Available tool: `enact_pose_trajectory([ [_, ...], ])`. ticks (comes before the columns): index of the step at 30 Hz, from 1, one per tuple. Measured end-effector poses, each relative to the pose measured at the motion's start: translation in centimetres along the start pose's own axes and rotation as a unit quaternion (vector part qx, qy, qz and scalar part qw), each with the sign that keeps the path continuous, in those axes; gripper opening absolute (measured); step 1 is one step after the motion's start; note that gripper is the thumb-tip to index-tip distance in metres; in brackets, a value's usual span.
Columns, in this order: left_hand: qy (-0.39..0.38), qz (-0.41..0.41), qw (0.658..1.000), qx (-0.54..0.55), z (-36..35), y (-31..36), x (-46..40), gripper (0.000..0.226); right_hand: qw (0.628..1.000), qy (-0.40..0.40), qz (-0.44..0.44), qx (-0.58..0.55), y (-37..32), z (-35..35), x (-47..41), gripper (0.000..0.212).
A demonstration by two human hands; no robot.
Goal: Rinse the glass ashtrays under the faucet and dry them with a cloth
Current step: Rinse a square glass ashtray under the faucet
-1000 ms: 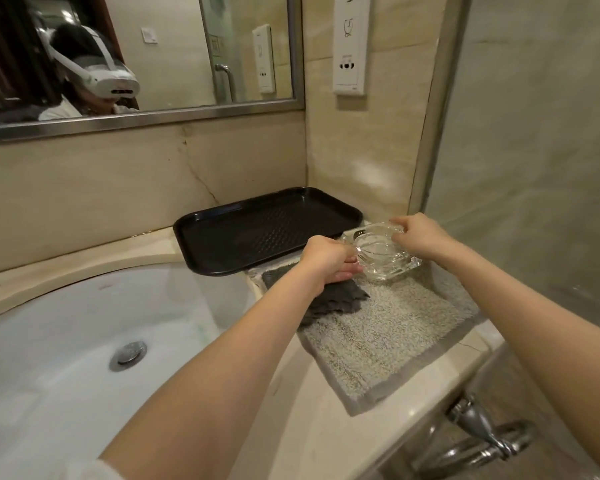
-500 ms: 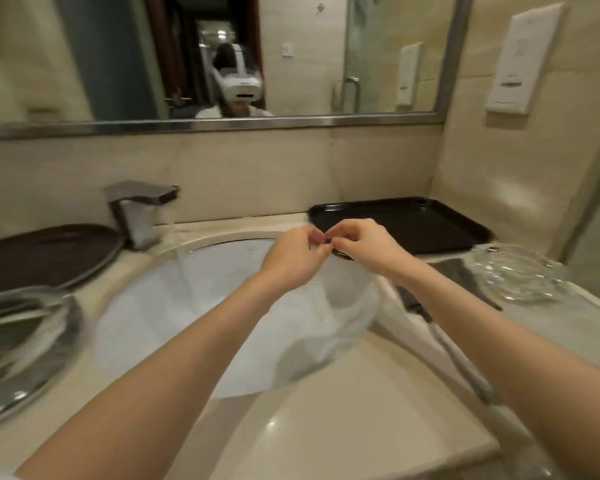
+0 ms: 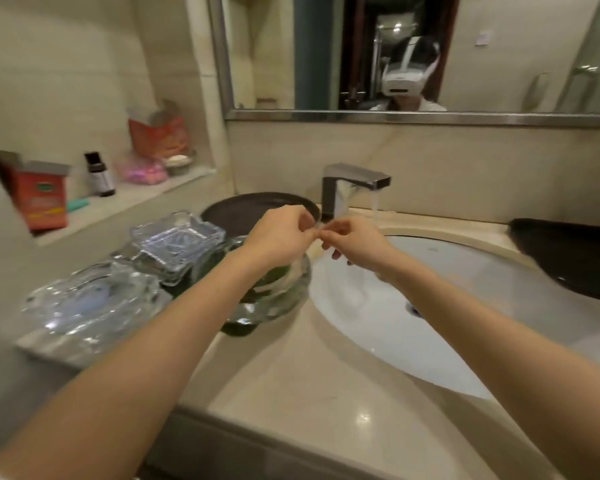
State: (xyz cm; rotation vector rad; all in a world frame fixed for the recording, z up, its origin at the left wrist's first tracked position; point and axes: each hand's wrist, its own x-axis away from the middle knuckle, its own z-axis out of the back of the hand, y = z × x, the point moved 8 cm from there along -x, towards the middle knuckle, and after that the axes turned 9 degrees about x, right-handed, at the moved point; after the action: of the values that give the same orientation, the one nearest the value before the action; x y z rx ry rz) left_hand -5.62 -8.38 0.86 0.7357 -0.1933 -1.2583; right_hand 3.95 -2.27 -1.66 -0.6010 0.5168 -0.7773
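This is a bathroom with beige stone walls and a beige stone counter (image 3: 309,386) around a white oval sink (image 3: 499,306). A mirror (image 3: 413,53) with a metal frame hangs on the far wall. Below it stands a square grey faucet (image 3: 352,185), and water runs from its spout down into the sink.

The left hand (image 3: 279,239) and the right hand (image 3: 352,242) are raised together in front of the faucet, over the left edge of the sink. Their fingertips meet in the middle. The fingers of both hands are curled and seem to pinch something very small between them, but what it is I cannot tell. Neither hand holds an ashtray.

The glass ashtrays are on the counter at the left of the sink. A square clear ashtray (image 3: 177,242) is stacked on other glass, a round clear ashtray (image 3: 87,299) lies nearer and more to the left, and a round greenish ashtray (image 3: 274,299) lies just beside the sink rim, partly hidden under the left forearm. Behind them is a dark round tray (image 3: 243,211). A black tray (image 3: 575,258) lies on the counter at the far right.

In a wall niche on the left stand a red box (image 3: 40,199), a small dark bottle (image 3: 99,174) and an orange packet (image 3: 158,133).
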Motion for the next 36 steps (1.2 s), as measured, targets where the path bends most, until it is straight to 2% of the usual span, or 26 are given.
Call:
enact_pose_trajectory([
  [4, -0.004, 0.068, 0.997, -0.034, 2.4, -5.5, 0.4, 0.036, 0.999, -0.012, 0.015, 0.038, -2.1, -3.5, -1.6, 0.021],
  [8, 0.041, 0.119, 0.990, -0.061, 6.7, -9.9, 0.3, 0.050, 0.998, -0.005, 0.041, 0.037, -4.6, -5.0, -3.7, 0.022],
  [11, 0.080, 0.165, 0.978, -0.100, 10.0, -13.3, 0.4, 0.060, 0.997, -0.031, 0.064, 0.041, -6.9, -6.9, -5.9, 0.023],
  [15, 0.063, 0.230, 0.963, -0.125, 11.8, -17.6, 0.6, 0.067, 0.991, -0.068, 0.082, 0.077, -9.0, -10.2, -8.8, 0.026],
  [22, 0.093, 0.296, 0.947, -0.088, 13.8, -21.3, 0.4, 0.052, 0.977, -0.153, 0.047, 0.138, -9.0, -15.0, -13.2, 0.037],
  [26, 0.085, 0.308, 0.948, -0.005, 13.1, -22.2, -0.3, 0.039, 0.972, -0.190, 0.069, 0.118, -9.4, -16.6, -13.1, 0.027],
  [30, 0.132, 0.300, 0.937, 0.117, 13.2, -21.6, -0.3, 0.032, 0.981, -0.140, 0.067, 0.119, -9.4, -15.9, -13.4, 0.026],
  [34, 0.181, 0.262, 0.931, 0.178, 13.9, -18.4, -1.4, 0.018, 0.993, -0.080, 0.069, 0.045, -10.1, -11.3, -13.0, 0.031],
  [36, 0.180, 0.244, 0.919, 0.253, 13.6, -15.8, -2.3, 0.014, 0.997, -0.047, 0.060, -0.014, -9.8, -8.0, -12.4, 0.027],
])
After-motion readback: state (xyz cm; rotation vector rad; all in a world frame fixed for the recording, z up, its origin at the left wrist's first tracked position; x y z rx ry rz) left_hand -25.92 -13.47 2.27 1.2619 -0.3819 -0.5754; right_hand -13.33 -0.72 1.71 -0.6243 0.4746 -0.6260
